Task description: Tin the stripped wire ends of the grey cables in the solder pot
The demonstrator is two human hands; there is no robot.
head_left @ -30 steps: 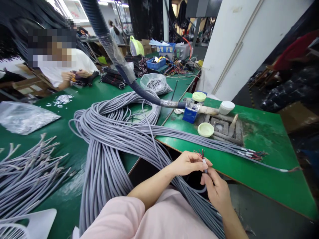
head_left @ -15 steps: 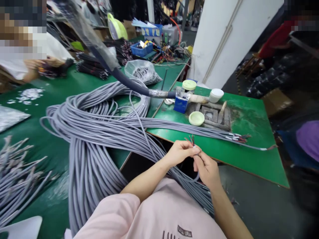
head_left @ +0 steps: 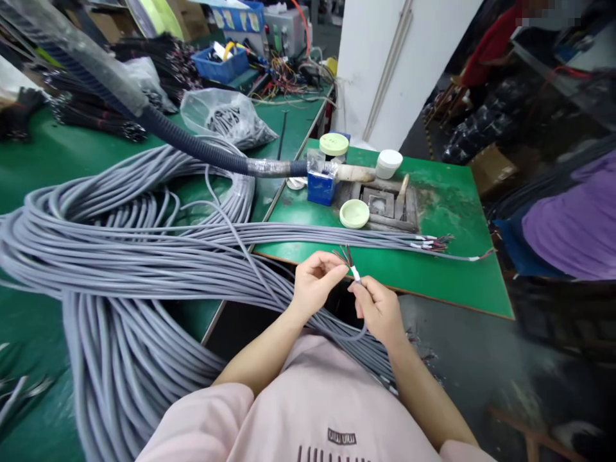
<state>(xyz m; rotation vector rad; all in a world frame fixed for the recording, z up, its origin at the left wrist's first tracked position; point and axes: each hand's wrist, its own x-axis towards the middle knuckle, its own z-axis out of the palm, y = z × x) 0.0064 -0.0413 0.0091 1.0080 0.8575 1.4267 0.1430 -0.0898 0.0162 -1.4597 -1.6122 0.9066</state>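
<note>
- Head view: the right hand (head_left: 378, 312) pinches a grey cable (head_left: 359, 282) just below its white sleeve, fingers closed tight.
- The left hand (head_left: 315, 283) curls just beside it, fingertips against the cable's fanned red and dark wires (head_left: 342, 255).
- Beyond the hands, a green workbench (head_left: 447, 282) bears a bundle of cable ends (head_left: 430, 242).
- To the hands' left lies a large grey cable coil (head_left: 120, 256).

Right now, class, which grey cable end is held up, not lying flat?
The white-sleeved grey cable end in the right hand; the others lie on the green table.
</note>
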